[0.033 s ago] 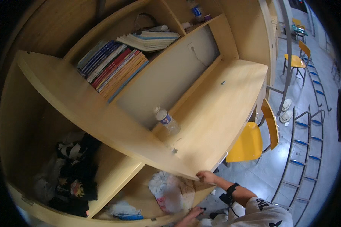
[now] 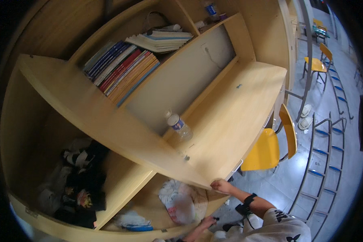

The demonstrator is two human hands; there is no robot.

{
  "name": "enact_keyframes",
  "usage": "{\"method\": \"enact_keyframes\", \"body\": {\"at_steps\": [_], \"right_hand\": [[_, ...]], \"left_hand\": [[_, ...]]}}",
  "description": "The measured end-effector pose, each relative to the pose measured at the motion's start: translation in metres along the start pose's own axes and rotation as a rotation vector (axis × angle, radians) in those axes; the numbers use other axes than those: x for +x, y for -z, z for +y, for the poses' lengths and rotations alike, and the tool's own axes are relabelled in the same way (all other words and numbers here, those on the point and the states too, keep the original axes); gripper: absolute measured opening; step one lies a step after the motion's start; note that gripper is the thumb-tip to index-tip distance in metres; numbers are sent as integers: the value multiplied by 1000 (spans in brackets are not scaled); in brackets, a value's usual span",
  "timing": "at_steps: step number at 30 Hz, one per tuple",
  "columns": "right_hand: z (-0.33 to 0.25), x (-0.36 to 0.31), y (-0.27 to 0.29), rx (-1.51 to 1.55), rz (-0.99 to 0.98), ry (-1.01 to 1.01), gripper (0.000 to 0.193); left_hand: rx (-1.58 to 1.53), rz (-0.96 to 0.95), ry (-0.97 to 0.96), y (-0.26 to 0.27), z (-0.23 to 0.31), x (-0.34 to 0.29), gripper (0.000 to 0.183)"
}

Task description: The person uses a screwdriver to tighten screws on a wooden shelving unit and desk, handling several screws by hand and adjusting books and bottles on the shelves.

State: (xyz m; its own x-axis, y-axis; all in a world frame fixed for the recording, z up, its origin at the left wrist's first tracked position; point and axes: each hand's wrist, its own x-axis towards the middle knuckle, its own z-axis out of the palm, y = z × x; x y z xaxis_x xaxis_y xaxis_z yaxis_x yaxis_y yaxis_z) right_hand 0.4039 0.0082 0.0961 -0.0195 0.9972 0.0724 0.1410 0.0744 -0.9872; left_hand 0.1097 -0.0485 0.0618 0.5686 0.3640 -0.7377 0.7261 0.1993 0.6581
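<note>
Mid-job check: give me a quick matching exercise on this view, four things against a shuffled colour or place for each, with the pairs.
Things
1. Right hand
2. Nearest bottle
3. Nearest chair
4. Slippers

Colour or place
A. Yellow seat and back
B. On the desk
C. White
D. At the edge of the wooden panel

Pairs: 1-D, 2-B, 3-A, 4-C

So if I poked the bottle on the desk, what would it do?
The bottle would probably tip easily, as it stands tall and narrow on the desk. Its round sides might let it roll once down. It looks like clear plastic, so it's likely a bit squashy; I can't tell if there's water inside.
</note>
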Motion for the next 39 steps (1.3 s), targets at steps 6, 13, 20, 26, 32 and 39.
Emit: {"method": "enact_keyframes", "body": {"at_steps": [6,13,20,26,32,39], "right_hand": [[-32,-117,31,701,105,-235,21],[-53,-163,62,86,-517,-572,32],[-113,-120,81,535,-58,-405,24],[-302,-77,286,370,834,60,22],[-528,-108,447,108,1229,987,27],[-635,-102,529,-91,1316,1306,35]], "left_hand": [[-137,226,0,7,82,-49,29],[-331,-6,-213,-20,204,-36,23],[-370,-34,-595,-22,300,23,21],[-225,12,-586,22,359,48,20],[-186,-27,-448,47,349,85,28],[-181,53,-586,6,436,88,30]]}}
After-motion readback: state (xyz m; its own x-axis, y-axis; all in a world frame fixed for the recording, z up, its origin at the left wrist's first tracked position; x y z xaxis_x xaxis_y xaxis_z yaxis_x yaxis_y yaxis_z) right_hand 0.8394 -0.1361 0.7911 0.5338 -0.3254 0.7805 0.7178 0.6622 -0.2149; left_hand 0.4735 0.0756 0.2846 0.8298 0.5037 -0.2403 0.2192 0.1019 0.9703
